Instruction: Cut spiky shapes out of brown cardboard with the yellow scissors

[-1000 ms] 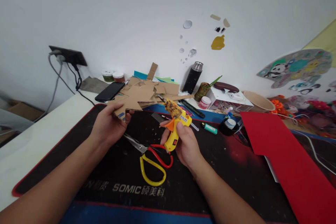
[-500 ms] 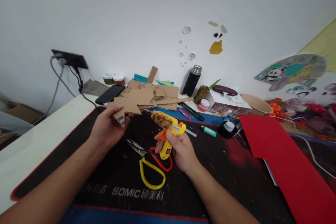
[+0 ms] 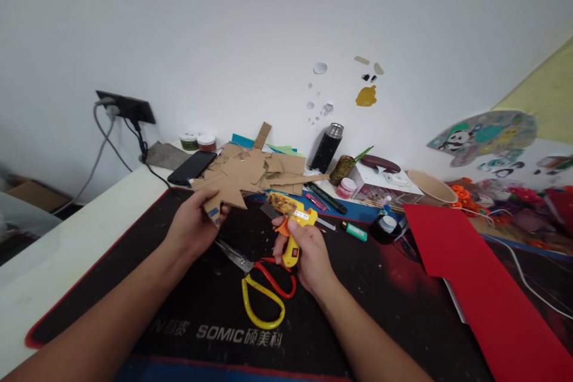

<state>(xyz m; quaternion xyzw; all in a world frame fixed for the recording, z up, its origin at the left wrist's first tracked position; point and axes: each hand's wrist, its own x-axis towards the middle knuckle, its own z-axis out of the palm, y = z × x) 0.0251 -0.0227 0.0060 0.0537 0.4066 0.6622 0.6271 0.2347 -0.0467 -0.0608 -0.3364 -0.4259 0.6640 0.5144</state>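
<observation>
My left hand [image 3: 197, 219] is closed on a spiky cardboard cutout [image 3: 233, 182], which is held up at an angle in front of the cardboard pile. A blue mark shows on its lower point. In my right hand [image 3: 308, 250] is a yellow glue gun [image 3: 296, 224] with an orange trigger, my fingers wrapped round its grip. Its stained front end points left, toward the cutout's right edge; I cannot tell whether the nozzle touches it. Below the two hands, scissors [image 3: 264, 292] with one yellow and one red handle lie on the black mat [image 3: 358, 304].
Cardboard scraps [image 3: 290, 164] heap up behind the cutout, beside a black phone [image 3: 192, 168]. Along the wall stand a black thermos [image 3: 326, 148] and a white box [image 3: 385, 182]. A green lighter [image 3: 356, 231] lies right of the glue gun; red card [image 3: 483, 292] covers the right side.
The whole view has shifted slightly, with the wall appearing lower. The cutout is turned a little, and the glue gun sits slightly farther right. Both hands keep their hold.
</observation>
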